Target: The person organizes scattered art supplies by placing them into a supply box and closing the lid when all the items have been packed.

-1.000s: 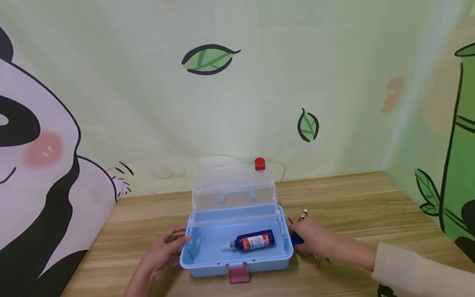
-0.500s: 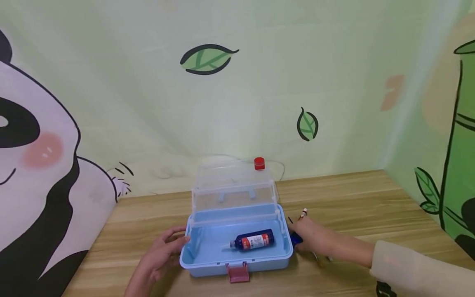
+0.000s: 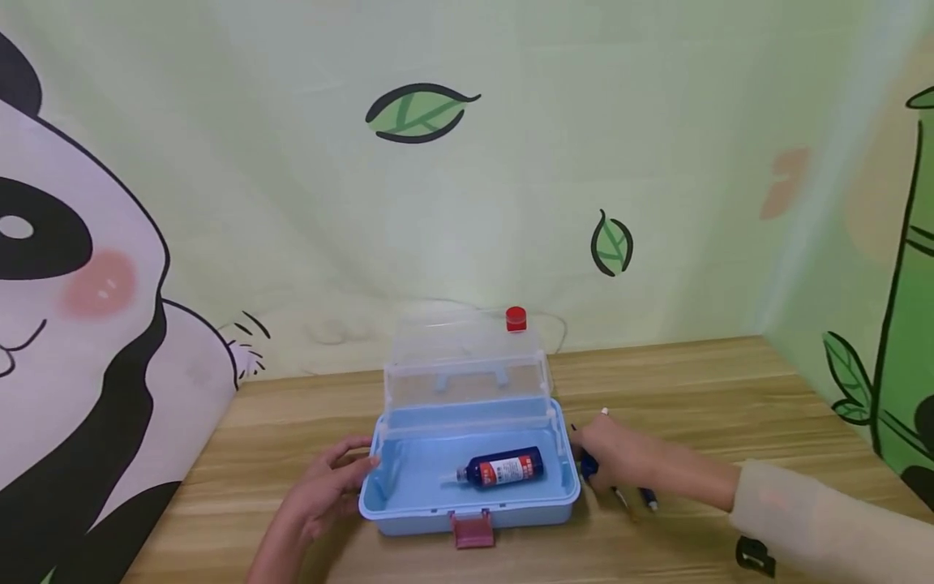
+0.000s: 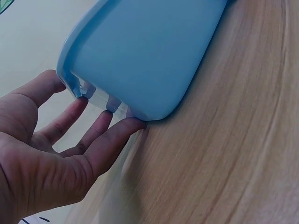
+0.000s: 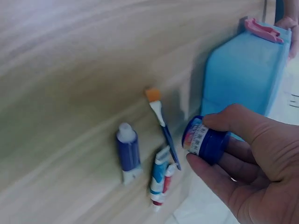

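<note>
A light blue plastic box (image 3: 409, 526) with its clear lid (image 3: 467, 385) raised stands on the table in the head view. Inside it lies a dark blue bottle (image 3: 505, 468) with a nozzle and a red-and-white label. My left hand (image 3: 321, 491) is at the box's left end; in the left wrist view its extended fingertips touch the box wall. Beside the right end, my right hand (image 3: 623, 456) holds a small blue jar (image 5: 201, 140) between thumb and fingers, its printed label showing in the right wrist view.
Near the jar lie a flat paintbrush (image 5: 169, 142), a dark blue tube (image 5: 128, 154), a teal tube (image 5: 160, 175) and a red-and-white tube (image 5: 168, 181). A pink latch (image 3: 473, 531) hangs on the box front. Behind the lid shows a red cap-like thing (image 3: 516, 319).
The head view has shifted slightly. My right hand has moved a little beside the box, and more of the dark blue tube shows below it. The left hand stays at the box.
</note>
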